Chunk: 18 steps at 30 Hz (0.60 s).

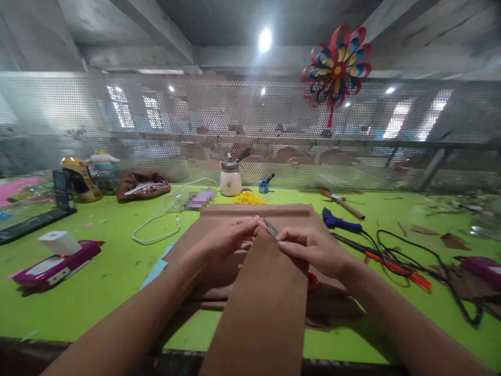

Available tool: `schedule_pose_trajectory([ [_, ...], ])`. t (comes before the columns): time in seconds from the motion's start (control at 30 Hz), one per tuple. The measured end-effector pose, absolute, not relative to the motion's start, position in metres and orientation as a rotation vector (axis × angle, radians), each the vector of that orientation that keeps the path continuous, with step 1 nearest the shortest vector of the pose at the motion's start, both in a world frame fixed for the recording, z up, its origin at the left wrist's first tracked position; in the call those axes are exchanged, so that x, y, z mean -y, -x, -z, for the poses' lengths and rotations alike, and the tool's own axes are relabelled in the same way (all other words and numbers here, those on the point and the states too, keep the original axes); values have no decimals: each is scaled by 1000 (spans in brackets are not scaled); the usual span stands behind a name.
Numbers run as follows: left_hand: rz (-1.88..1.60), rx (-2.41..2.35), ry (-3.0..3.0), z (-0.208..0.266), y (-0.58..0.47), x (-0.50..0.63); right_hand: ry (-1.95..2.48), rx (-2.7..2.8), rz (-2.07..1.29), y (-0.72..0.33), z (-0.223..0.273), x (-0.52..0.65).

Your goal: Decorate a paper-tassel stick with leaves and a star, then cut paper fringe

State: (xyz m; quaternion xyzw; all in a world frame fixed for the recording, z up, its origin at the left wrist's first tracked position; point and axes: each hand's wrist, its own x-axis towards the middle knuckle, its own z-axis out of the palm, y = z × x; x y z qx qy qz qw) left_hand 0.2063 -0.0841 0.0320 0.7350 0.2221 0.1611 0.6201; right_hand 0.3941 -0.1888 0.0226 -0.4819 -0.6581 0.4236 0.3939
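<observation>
A long strip of brown kraft paper hangs toward me, its narrow top end between my hands. My left hand is closed, its fingertips pinching the strip's top left corner. My right hand is closed at the strip's upper right edge, with scissors in its grip. The metal blades point up and left, close to my left fingertips, while a piece of red handle shows below my right palm. Paper and fingers cover the rest of the scissors. Beneath lies a stack of brown paper.
To the right are a blue glue gun, an orange-handled tool and a looped black cord. A purple power strip with a white charger sits left. A white cable, yellow shreds and a lidded jar are farther back.
</observation>
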Motion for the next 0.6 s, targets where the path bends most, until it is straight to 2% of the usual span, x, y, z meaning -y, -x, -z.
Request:
schedule_pose_trajectory([
  [0.2, -360, -455, -1866, -30, -211, 94, 1434, 1805, -813, -391, -21, 183],
  [0.6, -538, -650, -1764, -28, -210, 82, 1239, 1499, -869, -404, -5, 171],
])
